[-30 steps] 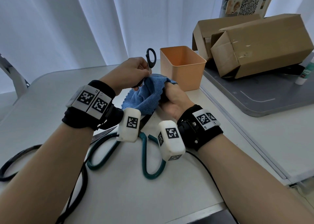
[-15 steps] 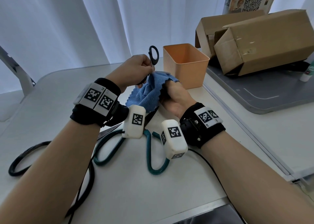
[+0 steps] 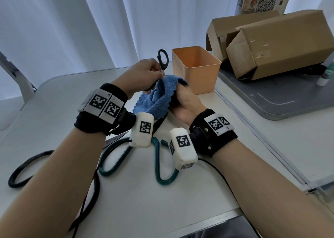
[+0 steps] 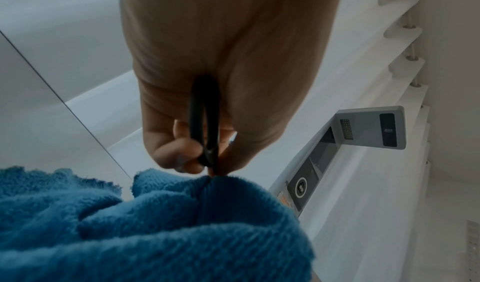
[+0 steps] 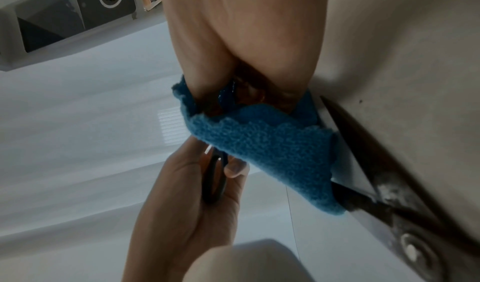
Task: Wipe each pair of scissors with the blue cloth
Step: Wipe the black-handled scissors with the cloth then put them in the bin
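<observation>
Black-handled scissors [image 3: 27, 172] lie at the table's [image 3: 54, 96] left, teal-handled scissors [image 3: 159, 165] beside them under the wrists. Above these, the left hand [image 3: 142, 75] pinches small black scissors [image 3: 162, 59] by their handles, blades buried in the blue cloth [image 3: 159, 98], which the right hand [image 3: 182, 102] grips bunched around them. An orange bin [image 3: 197, 69] stands just right.

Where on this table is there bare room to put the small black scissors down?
Bare tabletop lies left of the left hand, and more in front of the green scissors. It is crowded under the hands, where the green and large black scissors lie.
</observation>
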`<act>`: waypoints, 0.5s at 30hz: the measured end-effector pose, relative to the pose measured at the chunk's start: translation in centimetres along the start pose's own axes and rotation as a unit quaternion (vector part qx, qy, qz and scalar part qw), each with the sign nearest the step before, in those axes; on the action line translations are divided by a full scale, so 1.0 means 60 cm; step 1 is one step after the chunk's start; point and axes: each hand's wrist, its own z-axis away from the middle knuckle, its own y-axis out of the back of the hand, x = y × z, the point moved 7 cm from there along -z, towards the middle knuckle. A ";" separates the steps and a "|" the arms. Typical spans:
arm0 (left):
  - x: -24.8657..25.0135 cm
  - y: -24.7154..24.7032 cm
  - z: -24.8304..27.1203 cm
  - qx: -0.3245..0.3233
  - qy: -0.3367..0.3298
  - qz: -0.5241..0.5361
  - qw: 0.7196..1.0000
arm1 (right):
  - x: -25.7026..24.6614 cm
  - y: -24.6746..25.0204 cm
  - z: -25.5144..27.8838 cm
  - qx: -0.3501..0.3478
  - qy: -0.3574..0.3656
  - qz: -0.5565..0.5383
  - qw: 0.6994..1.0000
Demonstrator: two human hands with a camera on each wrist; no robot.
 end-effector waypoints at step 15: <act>0.000 -0.003 0.004 -0.011 0.009 -0.011 1.000 | -0.007 -0.001 0.001 -0.014 -0.002 -0.004 1.000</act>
